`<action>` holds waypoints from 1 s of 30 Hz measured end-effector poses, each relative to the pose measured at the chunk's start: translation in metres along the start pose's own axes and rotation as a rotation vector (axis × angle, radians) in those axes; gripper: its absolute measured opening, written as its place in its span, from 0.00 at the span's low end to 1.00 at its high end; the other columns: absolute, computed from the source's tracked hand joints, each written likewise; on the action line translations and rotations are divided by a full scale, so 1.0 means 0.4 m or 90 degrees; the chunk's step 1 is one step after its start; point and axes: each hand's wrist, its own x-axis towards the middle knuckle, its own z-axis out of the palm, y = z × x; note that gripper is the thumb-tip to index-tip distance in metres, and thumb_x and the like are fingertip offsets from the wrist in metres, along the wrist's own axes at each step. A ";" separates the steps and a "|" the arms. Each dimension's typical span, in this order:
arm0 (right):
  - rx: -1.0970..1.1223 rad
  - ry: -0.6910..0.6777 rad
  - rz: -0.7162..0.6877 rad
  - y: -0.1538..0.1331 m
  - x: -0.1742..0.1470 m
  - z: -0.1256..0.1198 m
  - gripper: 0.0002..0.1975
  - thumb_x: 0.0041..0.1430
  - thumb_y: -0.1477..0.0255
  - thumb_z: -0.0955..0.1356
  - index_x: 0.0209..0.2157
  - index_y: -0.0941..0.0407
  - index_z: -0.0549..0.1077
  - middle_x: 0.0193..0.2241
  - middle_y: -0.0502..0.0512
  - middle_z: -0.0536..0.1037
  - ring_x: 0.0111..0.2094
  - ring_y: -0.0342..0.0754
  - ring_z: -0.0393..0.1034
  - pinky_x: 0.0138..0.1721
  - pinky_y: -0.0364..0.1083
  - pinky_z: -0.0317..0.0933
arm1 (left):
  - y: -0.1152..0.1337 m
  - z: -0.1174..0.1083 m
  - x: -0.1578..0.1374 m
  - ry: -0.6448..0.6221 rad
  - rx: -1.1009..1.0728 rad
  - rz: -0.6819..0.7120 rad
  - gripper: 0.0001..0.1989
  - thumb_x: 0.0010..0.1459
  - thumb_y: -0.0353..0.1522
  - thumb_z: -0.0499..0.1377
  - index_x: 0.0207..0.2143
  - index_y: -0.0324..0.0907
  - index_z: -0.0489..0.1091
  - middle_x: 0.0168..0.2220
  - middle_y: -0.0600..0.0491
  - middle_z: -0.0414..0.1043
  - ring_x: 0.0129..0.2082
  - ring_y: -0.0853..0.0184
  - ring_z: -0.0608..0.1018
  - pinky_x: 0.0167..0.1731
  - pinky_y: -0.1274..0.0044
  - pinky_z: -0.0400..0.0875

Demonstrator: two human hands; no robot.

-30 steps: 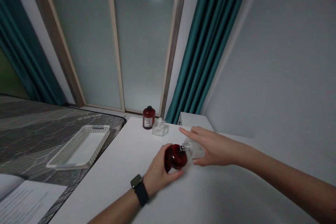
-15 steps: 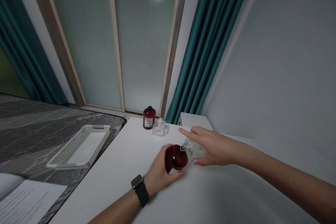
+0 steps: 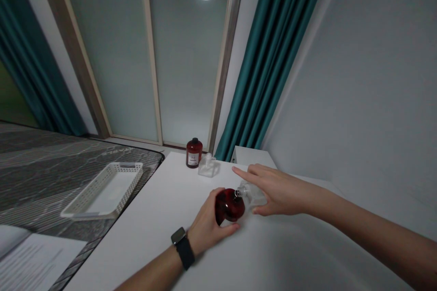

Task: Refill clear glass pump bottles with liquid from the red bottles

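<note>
The left hand [image 3: 209, 225] grasps a glossy, dark red bottle [image 3: 232, 207] over the white table [image 3: 146, 232]; the right hand [image 3: 273, 187] grips a clear bottle [image 3: 255, 195], tilted, its neck at the red bottle's mouth. A black-capped bottle [image 3: 194, 148] stands behind, its white label [image 3: 193, 159] bearing print too small to read.

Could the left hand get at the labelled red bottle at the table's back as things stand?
Probably not without letting go: the left hand grips another red bottle. Otherwise, the way to the labelled red bottle looks free.
</note>
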 end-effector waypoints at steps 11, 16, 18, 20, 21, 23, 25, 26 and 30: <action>-0.006 0.008 -0.009 -0.001 0.001 -0.001 0.52 0.49 0.63 0.75 0.69 0.50 0.45 0.48 0.61 0.70 0.48 0.58 0.65 0.50 0.54 0.62 | 0.001 0.001 0.000 0.002 -0.018 0.006 0.40 0.46 0.29 0.70 0.58 0.44 0.55 0.56 0.44 0.66 0.55 0.51 0.71 0.57 0.57 0.65; -0.014 0.008 -0.015 -0.003 0.003 -0.006 0.52 0.50 0.64 0.75 0.69 0.51 0.46 0.47 0.61 0.70 0.49 0.58 0.65 0.51 0.54 0.61 | 0.004 -0.001 0.001 0.002 -0.013 0.010 0.40 0.46 0.29 0.70 0.59 0.43 0.55 0.56 0.43 0.66 0.55 0.51 0.71 0.57 0.58 0.65; -0.019 0.004 -0.016 -0.006 0.003 -0.008 0.51 0.50 0.64 0.75 0.69 0.52 0.46 0.48 0.62 0.70 0.49 0.58 0.65 0.51 0.55 0.61 | 0.006 -0.002 0.000 0.002 -0.011 0.009 0.40 0.46 0.29 0.70 0.58 0.43 0.55 0.56 0.43 0.66 0.55 0.51 0.71 0.57 0.59 0.65; -0.020 0.002 -0.016 -0.007 0.003 -0.010 0.51 0.49 0.64 0.75 0.69 0.53 0.46 0.48 0.63 0.70 0.49 0.58 0.65 0.51 0.55 0.61 | 0.007 -0.002 0.000 0.003 -0.012 0.011 0.40 0.46 0.28 0.70 0.58 0.43 0.55 0.56 0.43 0.66 0.55 0.51 0.71 0.57 0.58 0.65; -0.020 0.003 -0.017 -0.008 0.003 -0.010 0.52 0.49 0.64 0.75 0.69 0.53 0.46 0.48 0.63 0.70 0.49 0.58 0.65 0.51 0.55 0.62 | 0.007 -0.002 0.000 0.003 -0.012 0.013 0.40 0.46 0.29 0.70 0.58 0.43 0.55 0.56 0.43 0.65 0.56 0.51 0.71 0.57 0.58 0.65; -0.022 0.006 -0.018 -0.008 0.003 -0.009 0.51 0.49 0.64 0.75 0.69 0.52 0.46 0.48 0.62 0.70 0.49 0.58 0.65 0.51 0.55 0.62 | 0.007 -0.003 0.000 0.003 -0.014 0.016 0.40 0.46 0.29 0.70 0.59 0.43 0.55 0.56 0.43 0.65 0.56 0.51 0.71 0.57 0.58 0.65; -0.026 0.008 -0.021 -0.008 0.003 -0.008 0.51 0.50 0.63 0.75 0.69 0.51 0.46 0.48 0.62 0.70 0.49 0.58 0.65 0.51 0.55 0.61 | 0.006 -0.003 0.000 0.003 -0.019 0.016 0.39 0.47 0.29 0.70 0.59 0.43 0.55 0.56 0.43 0.65 0.55 0.51 0.71 0.57 0.58 0.65; -0.027 0.009 -0.023 -0.007 0.003 -0.008 0.51 0.50 0.63 0.75 0.69 0.51 0.46 0.48 0.62 0.70 0.49 0.58 0.65 0.51 0.55 0.61 | 0.006 -0.003 0.000 0.002 -0.023 0.016 0.39 0.47 0.30 0.70 0.59 0.43 0.55 0.56 0.44 0.66 0.55 0.51 0.71 0.57 0.58 0.65; -0.033 0.007 -0.031 -0.008 0.004 -0.011 0.51 0.50 0.64 0.75 0.69 0.52 0.46 0.48 0.62 0.70 0.49 0.59 0.65 0.51 0.55 0.61 | 0.005 -0.002 -0.001 0.004 -0.034 0.012 0.40 0.46 0.30 0.70 0.59 0.43 0.55 0.56 0.43 0.65 0.56 0.51 0.71 0.57 0.58 0.64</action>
